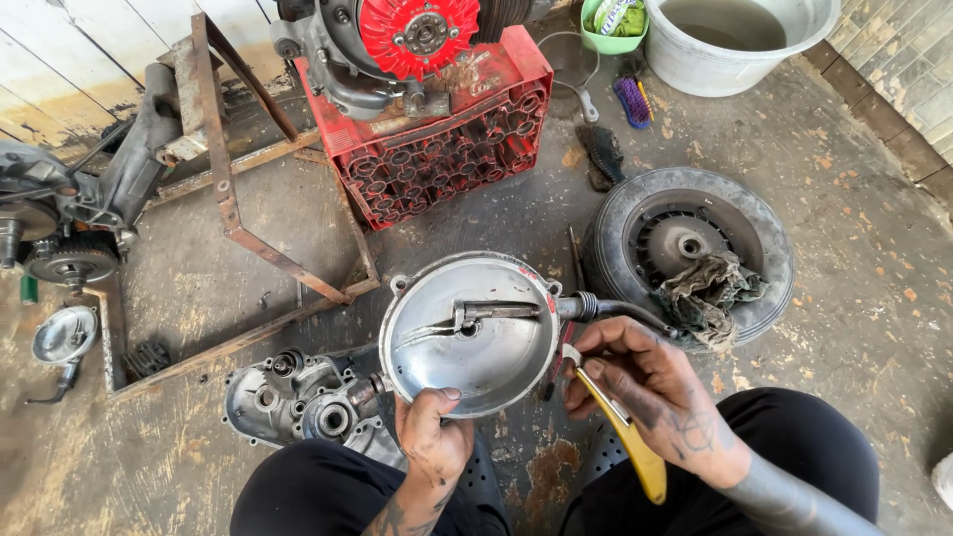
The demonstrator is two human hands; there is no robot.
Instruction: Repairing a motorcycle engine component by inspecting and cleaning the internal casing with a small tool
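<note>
My left hand grips the near rim of a round silver metal engine cover, held up with its hollow inside facing me; a lever arm lies across its middle. My right hand holds a yellow-handled tool, whose tip touches the cover's right edge. A black cable with a coiled spring runs off the cover's right side, just above my right fingers. My knees in dark trousers frame the bottom of the view.
A grey engine casing lies on the concrete floor left of my knees. A small tyre with a dirty rag stands right. A red crate bearing an engine, a rusty frame and a white basin lie beyond.
</note>
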